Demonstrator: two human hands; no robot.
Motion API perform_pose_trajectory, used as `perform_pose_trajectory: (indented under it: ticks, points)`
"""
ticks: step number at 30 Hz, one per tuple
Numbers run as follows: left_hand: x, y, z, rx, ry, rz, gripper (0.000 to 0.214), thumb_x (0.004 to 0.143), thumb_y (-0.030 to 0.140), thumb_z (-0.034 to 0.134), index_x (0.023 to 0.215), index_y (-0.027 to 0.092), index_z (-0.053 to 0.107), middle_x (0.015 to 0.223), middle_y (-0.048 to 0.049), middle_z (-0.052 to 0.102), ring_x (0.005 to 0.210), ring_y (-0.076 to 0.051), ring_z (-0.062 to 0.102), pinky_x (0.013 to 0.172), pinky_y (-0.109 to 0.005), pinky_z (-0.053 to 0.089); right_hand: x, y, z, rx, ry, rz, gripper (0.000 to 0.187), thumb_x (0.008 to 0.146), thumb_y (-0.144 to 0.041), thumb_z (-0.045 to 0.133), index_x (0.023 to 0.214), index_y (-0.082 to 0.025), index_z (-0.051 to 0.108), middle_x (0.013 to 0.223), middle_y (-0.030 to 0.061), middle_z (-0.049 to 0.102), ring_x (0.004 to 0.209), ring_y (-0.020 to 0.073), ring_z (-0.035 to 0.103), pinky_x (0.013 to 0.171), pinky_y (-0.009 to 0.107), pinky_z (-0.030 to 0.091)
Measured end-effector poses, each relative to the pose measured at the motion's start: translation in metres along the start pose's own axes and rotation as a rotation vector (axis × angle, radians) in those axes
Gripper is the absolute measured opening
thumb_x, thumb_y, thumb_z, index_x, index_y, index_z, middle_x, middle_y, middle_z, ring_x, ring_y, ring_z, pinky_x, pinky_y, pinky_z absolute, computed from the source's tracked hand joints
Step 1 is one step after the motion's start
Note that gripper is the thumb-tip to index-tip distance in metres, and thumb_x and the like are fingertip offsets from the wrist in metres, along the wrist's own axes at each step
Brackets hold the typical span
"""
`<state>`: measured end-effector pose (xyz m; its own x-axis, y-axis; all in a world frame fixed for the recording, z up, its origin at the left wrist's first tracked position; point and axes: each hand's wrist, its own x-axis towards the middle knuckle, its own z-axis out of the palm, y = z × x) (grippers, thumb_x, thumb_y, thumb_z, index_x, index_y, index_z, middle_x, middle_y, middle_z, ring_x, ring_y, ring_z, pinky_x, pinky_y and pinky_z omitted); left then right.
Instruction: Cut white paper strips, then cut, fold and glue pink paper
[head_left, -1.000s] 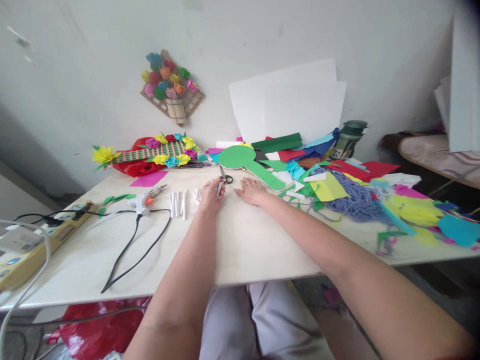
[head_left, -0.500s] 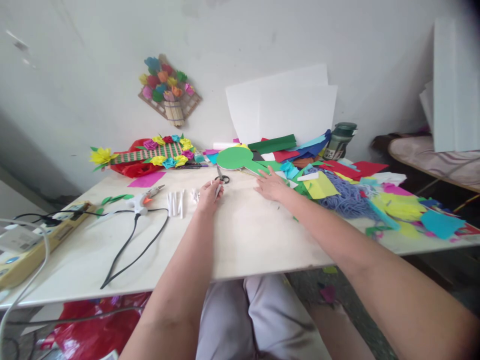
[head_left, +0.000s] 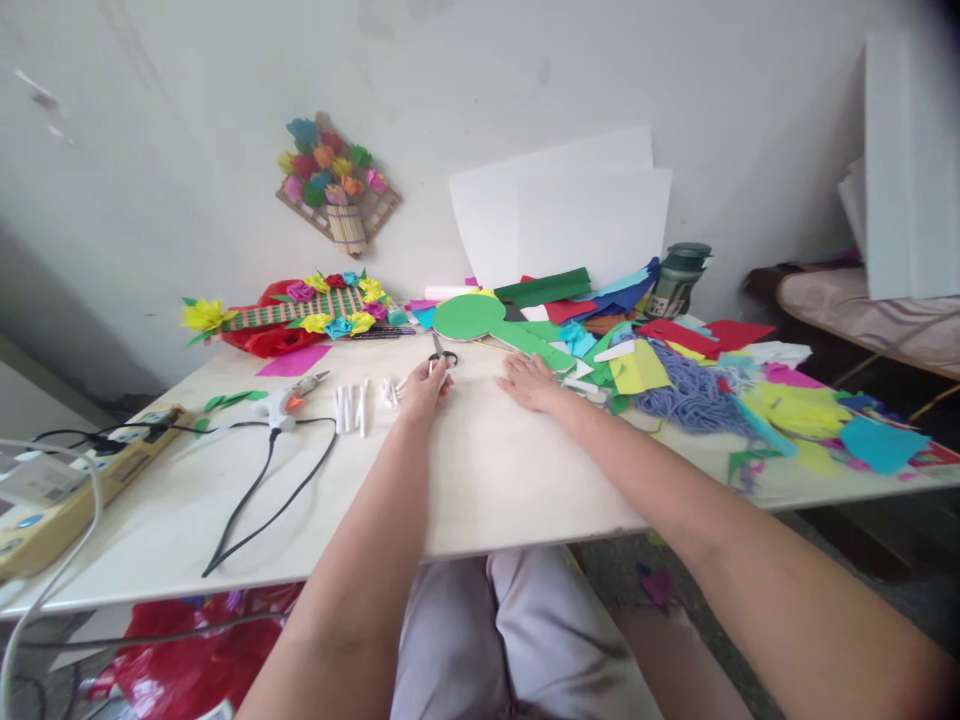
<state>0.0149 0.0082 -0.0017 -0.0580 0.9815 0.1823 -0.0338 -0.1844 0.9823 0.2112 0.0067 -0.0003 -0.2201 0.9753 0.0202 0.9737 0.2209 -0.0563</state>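
within left hand (head_left: 425, 388), white roll (head_left: 432, 368)

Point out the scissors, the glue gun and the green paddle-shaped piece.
Scissors (head_left: 441, 353): head view, where the blades meet the handles.
Glue gun (head_left: 280, 404): head view, on its white body.
Green paddle-shaped piece (head_left: 481, 319): head view, on its round end.

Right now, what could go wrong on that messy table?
The scissors lie right by the left hand, so a finger might get nicked. The glue gun's cord loops close to the table's front edge, so someone could snag it and drag the gun. The gun might also burn a finger if it's hot; I can't tell whether it is.
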Motion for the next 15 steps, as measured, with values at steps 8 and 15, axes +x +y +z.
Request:
perform_pose_trajectory:
  ticks: [8,15]
  points:
    - [-0.005,0.01,0.001,-0.003,-0.038,-0.051,0.047,0.077,0.058,0.042,0.085,0.014,0.057,0.061,-0.0018,0.055,0.043,-0.007,0.043,0.039,-0.02,0.027,-0.008,0.021,-0.012,-0.259,0.345,-0.019,0.043,0.088,-0.031,0.03,0.102,-0.009,0.065,0.119,0.0157,0.056,0.12,0.0286,0.037,0.102,0.047,0.017]
    - [-0.007,0.008,0.0,0.08,-0.147,-0.021,0.04,0.061,0.031,0.067,0.096,0.016,0.055,0.06,0.0033,0.053,0.045,-0.006,0.041,0.042,-0.019,0.028,-0.01,0.033,-0.022,-0.143,0.388,0.262,0.041,0.09,-0.021,0.024,0.102,-0.011,0.061,0.085,0.0158,0.065,0.082,0.0247,0.058,0.07,0.036,0.04]
